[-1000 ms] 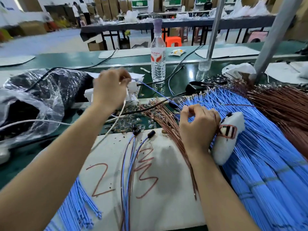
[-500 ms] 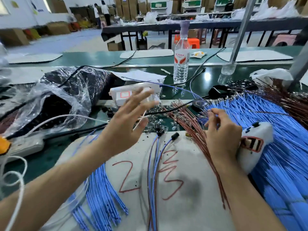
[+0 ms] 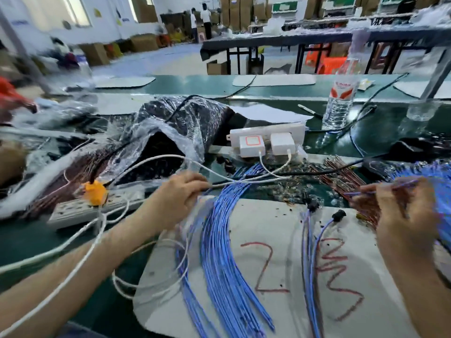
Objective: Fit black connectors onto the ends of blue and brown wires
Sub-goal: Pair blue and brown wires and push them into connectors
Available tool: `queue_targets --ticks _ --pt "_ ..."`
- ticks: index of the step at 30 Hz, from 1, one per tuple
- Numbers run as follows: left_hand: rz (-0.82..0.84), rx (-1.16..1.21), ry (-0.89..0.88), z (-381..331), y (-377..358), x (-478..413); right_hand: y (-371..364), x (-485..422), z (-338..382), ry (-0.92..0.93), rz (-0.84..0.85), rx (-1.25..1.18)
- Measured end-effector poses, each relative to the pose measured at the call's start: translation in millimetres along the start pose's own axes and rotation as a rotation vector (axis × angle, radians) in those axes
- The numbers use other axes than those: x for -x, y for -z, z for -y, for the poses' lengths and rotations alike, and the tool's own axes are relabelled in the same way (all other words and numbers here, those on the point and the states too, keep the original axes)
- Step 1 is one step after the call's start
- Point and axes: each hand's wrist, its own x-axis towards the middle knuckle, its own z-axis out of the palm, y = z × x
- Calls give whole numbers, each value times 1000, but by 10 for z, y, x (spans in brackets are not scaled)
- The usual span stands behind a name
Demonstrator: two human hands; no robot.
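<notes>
My left hand (image 3: 180, 198) lies with curled fingers at the top end of a loose bundle of blue wires (image 3: 219, 242) on the white mat (image 3: 280, 215). Motion blur hides whether it grips a wire or one of the cables there. At the right, my right hand (image 3: 402, 215) pinches a thin blue and brown wire pair (image 3: 380, 190), beside the big blue wire pile (image 3: 436, 184) and the brown wires (image 3: 341, 176). Two finished wire sets with black connectors (image 3: 313, 206) (image 3: 339, 215) rest on the mat near the red numbers.
A white power strip (image 3: 80, 211) with an orange plug (image 3: 95, 191) sits left of the mat. White chargers (image 3: 266, 141) and their white cables (image 3: 102, 223) cross the bench. A clear plastic bag of dark parts (image 3: 175, 128) lies behind, and a water bottle (image 3: 341, 98) stands at the back right.
The view has swung left. My left hand dropped from near the chargers to the top of the blue bundle. My right hand stays at the wire pile, now with a wire pair pinched.
</notes>
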Motion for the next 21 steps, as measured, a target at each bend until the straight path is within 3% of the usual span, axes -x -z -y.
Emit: queue_targets --ticks 2,4,6,8,11,16,18,21 --pt "-20 -30 217 86 -55 -94 -116 57 38 -69 110 -76" --pt "123 -159 377 139 -114 -161 -241 111 93 -132 204 -127" --pt "211 -225 424 149 -125 -160 -348 155 128 -178 255 -159" --pt "184 -192 400 153 -128 -130 -426 177 145 -219 274 -177" --pt "123 7 384 129 -70 -34 -522 191 142 -282 270 -226" --pt "-136 218 343 -80 77 -30 -587 249 93 -336 274 -240" --pt "-143 333 338 -262 93 -80 -563 269 68 -367 271 -238" --pt "-27 615 401 -580 -16 -148 -522 275 49 -384 259 -240"
